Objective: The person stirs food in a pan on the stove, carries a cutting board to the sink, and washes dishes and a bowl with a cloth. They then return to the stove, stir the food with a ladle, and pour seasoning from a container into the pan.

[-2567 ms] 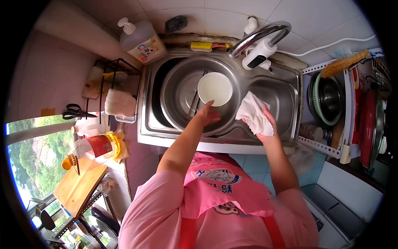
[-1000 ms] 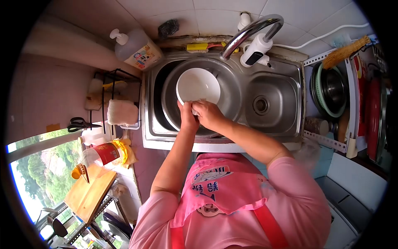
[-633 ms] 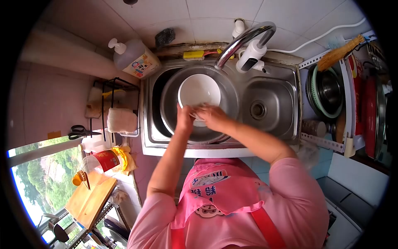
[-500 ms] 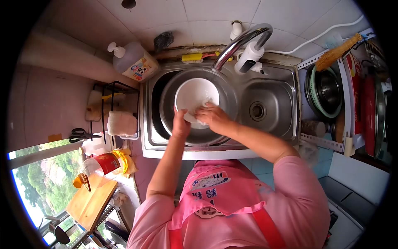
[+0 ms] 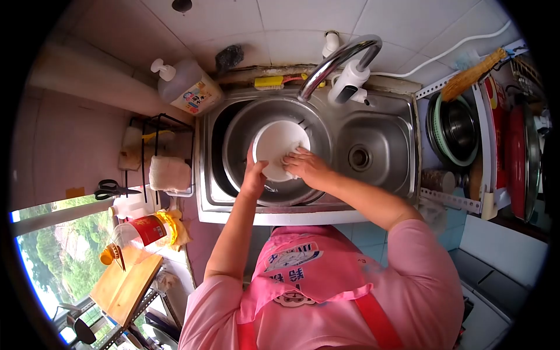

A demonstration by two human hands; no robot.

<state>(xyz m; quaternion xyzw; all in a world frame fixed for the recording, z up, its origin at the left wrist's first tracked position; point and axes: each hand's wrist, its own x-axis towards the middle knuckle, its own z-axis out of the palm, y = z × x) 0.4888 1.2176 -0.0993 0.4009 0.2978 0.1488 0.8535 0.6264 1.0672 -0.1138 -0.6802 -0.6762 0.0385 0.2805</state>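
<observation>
A white bowl [image 5: 274, 142] is tilted over a round metal basin [image 5: 236, 131], which sits in the left sink bowl. My left hand [image 5: 254, 176] grips the bowl by its left side, with the thumb at the near edge. Bunched under the fingers of my right hand [image 5: 308, 167] is a thin whitish cloth [image 5: 299, 146], pressed against the bowl's right inner side. Those fingers partly hide the cloth, so its full shape cannot be made out. Some water shows in the basin below the bowl.
A chrome faucet [image 5: 335, 61] rises behind the sink beside the right sink bowl [image 5: 382, 137]. A yellow brush [image 5: 269, 82] lies on the back ledge. At left stand a pump bottle [image 5: 189, 87] and a black wire rack [image 5: 158, 131]; stacked basins [image 5: 461, 128] fill the right shelf.
The white bowl has come slightly nearer me and tilted differently. My right hand, with the cloth, has shifted a little to the right along its inside.
</observation>
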